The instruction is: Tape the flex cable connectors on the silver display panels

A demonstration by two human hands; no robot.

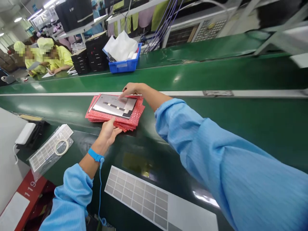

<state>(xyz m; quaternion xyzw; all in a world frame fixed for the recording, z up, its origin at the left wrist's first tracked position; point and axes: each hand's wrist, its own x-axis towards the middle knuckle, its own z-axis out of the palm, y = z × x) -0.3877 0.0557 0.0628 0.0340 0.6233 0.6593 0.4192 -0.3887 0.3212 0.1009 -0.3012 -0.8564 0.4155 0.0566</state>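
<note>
A stack of red bubble-wrap bags (138,114) lies on the green bench, its layers slightly fanned. On top rests a flat silver display panel (98,104) with a dark edge and a black-and-cream strip across its back. My left hand (108,131) grips the near edge of the bags, thumb above and fingers underneath. A blue wrist strap (95,155) with a coiled cord is around that wrist. My right hand (131,89) reaches over the far side, its fingers stretched onto the panel's surface. Part of its fingers is hidden.
A sheet of grey labels (139,192) lies near me. At left are a bagged label sheet (45,150), a tape roll (61,147) and a white device (25,133). Behind stand a blue bin (124,66) and black trays (97,53). Two people in yellow (61,57) work at far left.
</note>
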